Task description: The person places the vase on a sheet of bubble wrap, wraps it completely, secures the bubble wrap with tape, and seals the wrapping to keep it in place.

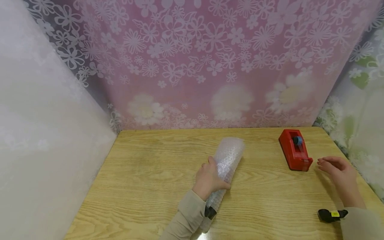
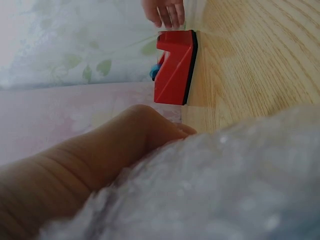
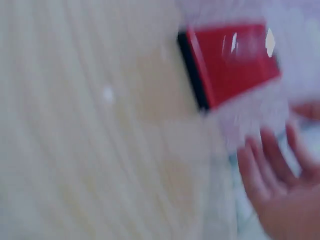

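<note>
A long bundle of bubble wrap (image 1: 232, 150) lies slantwise across the middle of the wooden table. My left hand (image 1: 208, 180) grips it around its middle, thumb on the right side and fingers on the left; part of the bundle is hidden under the hand and sleeve. To the right stands a red tape dispenser (image 1: 288, 150) with a small blue tape roll (image 1: 297, 140) in it. Just right of its cutter end, my right hand (image 1: 345, 178) hovers with loosely bent fingers, apart from the dispenser. The blurred right wrist view shows these fingers (image 3: 270, 165) spread, nothing between them.
The wooden table (image 1: 144, 180) meets a pink flowered curtain (image 1: 192, 73) at the back. Pale curtains hang on the left and right sides. A black wrist strap (image 1: 325, 215) sticks out beside the right sleeve.
</note>
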Motion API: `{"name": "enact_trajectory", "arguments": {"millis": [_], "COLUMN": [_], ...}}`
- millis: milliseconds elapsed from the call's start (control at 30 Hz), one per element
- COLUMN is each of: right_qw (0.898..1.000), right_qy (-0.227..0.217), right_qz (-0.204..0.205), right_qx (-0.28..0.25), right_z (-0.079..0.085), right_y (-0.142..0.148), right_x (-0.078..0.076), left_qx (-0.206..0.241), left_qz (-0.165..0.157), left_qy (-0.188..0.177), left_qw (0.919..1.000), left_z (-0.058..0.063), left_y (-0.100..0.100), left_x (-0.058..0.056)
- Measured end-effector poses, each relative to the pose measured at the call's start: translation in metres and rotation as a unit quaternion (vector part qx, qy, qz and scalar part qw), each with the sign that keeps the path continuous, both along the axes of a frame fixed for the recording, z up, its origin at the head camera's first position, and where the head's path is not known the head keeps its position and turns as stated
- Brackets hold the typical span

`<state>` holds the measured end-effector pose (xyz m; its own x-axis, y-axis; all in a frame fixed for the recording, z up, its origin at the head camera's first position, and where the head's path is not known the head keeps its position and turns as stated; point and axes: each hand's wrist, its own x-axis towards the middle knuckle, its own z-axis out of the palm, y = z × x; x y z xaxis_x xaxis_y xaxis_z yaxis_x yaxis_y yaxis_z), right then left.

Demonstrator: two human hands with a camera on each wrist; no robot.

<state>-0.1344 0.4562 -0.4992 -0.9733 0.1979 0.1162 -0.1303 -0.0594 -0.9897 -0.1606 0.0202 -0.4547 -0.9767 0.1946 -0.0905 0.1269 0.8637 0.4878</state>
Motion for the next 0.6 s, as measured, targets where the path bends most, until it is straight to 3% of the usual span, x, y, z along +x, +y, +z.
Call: {"name": "enact_trajectory", "arguments": {"millis": [67,167,300,433,600], "right_qw": [0.998,0.992,0.985,0.971,0.959], "right_qy": [-0.009,-0.053,-0.089,-0.104,-0.118], "right_qz": [-0.046,-0.081,-0.096,-0.123,-0.111], "right_qx": [-0.051,-0.077,-0.109,-0.175,-0.233], "right_z": [0.004,0.008,0.010,0.010,0.011], "right_y": [-0.012,-0.031,-0.048,-0.059,-0.069], "right_x": [0.006,0.011,0.013,0.015,0.017], "left_qx": [-0.002,-0.003,-0.001,-0.001,0.001], "left_qz": [0.000,0.003,0.003,0.002,0.003], "left_qy": [0.001,0.005,0.008,0.007,0.004], "left_qw": [1.0000,1.0000,1.0000,1.0000,1.0000], "left_z": [0.000,0.000,0.001,0.001,-0.001], "left_y": [0.000,-0.001,-0.001,-0.001,0.001], "left_x": [0.000,-0.001,-0.001,0.000,0.001]}}
